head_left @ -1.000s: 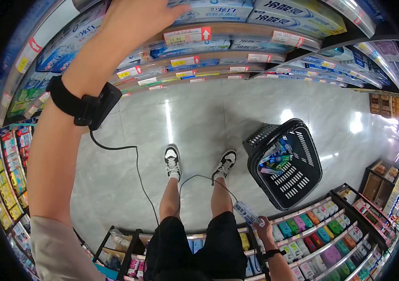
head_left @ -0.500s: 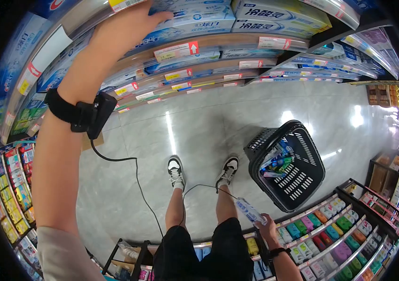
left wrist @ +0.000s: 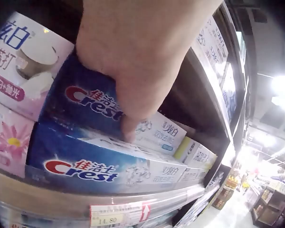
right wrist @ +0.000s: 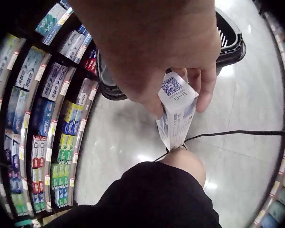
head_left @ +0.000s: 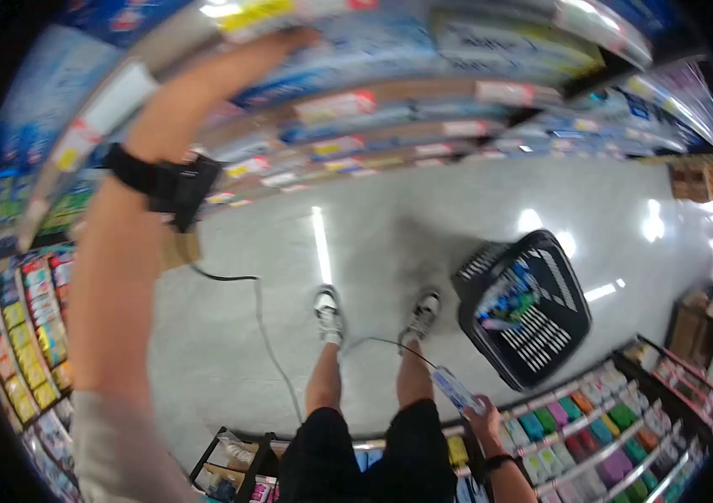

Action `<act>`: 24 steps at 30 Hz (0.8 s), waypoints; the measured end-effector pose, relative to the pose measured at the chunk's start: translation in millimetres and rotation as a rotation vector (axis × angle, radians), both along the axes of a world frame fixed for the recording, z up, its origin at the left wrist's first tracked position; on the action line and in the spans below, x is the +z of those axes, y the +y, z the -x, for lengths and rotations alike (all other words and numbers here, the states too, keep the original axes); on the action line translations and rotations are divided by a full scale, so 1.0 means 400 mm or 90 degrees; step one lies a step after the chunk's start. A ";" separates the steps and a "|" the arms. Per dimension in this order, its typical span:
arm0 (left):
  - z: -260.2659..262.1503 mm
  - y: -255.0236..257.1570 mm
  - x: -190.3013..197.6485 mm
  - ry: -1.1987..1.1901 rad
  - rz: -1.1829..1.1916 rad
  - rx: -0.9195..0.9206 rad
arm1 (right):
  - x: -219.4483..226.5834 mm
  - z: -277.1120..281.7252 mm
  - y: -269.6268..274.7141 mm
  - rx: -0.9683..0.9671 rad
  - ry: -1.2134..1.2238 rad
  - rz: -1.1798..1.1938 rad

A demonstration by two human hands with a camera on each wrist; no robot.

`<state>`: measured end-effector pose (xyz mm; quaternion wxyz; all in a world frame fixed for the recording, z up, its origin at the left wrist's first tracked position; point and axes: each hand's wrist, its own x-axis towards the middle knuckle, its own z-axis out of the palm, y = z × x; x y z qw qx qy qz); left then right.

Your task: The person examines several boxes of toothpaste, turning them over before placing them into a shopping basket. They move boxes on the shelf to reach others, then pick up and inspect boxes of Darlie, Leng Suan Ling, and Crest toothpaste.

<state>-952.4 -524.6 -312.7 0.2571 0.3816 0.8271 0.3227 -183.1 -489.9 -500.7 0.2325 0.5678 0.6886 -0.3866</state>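
On the shelf, the left hand (head_left: 260,57) reaches over a blue-and-white Crest box (left wrist: 85,97), its thumb against the front in the left wrist view; the other fingers are hidden. Another Crest box (left wrist: 80,166) lies directly beneath. Low beside the person's leg, the right hand (head_left: 484,419) pinches a small white carton (head_left: 453,389) between thumb and fingers. Its end with a square code (right wrist: 172,86) faces the right wrist camera, close to the right hand (right wrist: 156,52).
A black basket (head_left: 547,331) with several colourful packages stands on the grey floor (head_left: 382,251), right of the feet. A cable (head_left: 264,327) hangs from the left wrist camera. Stocked shelves (head_left: 591,436) line the near side; pink-and-white boxes (left wrist: 19,71) are left of the Crest boxes.
The head view has shifted and blurred, with the basket and feet lower in the picture. The left hand stays at the upper shelf; the right hand still holds the white carton.
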 end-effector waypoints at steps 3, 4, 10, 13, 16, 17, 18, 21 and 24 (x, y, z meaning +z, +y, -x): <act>-0.085 -0.090 0.011 -0.117 -0.205 0.016 | -0.082 -0.080 0.002 -0.119 0.067 0.080; -0.082 -0.062 0.008 -0.059 -0.103 0.049 | -0.042 -0.031 0.007 -0.130 0.009 0.075; -0.106 -0.014 -0.004 0.087 0.105 0.070 | -0.225 -0.223 0.014 -0.052 0.116 0.033; -0.090 0.006 0.023 0.194 0.130 0.011 | -0.191 -0.175 0.026 -0.080 0.083 0.060; -0.093 0.001 0.028 0.251 0.145 -0.048 | -0.177 -0.139 0.030 0.012 0.098 0.006; -0.091 -0.010 0.034 0.271 0.149 -0.062 | -0.159 -0.100 0.030 0.008 0.063 0.027; -0.100 -0.017 0.038 0.297 0.111 -0.047 | -0.137 -0.066 0.035 0.004 0.027 0.046; -0.096 0.000 -0.032 0.448 0.051 0.000 | -0.147 -0.061 0.040 0.071 0.061 0.007; -0.100 0.009 -0.032 0.360 0.000 0.037 | -0.138 -0.046 0.043 0.081 0.093 0.008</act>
